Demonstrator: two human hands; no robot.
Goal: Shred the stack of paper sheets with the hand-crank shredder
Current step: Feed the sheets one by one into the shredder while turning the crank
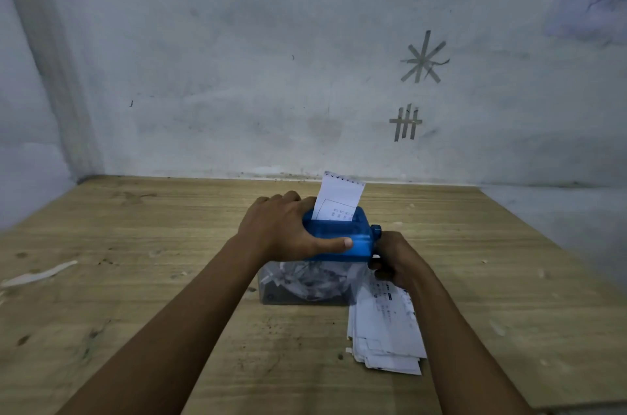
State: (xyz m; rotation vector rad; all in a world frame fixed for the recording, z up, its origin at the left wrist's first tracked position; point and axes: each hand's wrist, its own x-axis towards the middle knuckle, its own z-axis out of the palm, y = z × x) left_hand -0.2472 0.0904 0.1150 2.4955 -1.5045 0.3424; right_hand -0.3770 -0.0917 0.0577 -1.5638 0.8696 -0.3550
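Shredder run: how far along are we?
Done: the clear bin under the blue shredder is well filled with shreds. In hand: one sheet stands part-fed in the slot; the left hand holds the shredder top, and the right hand grips the crank. Left: a stack of sheets lies on the table beside the bin, not yet fed.
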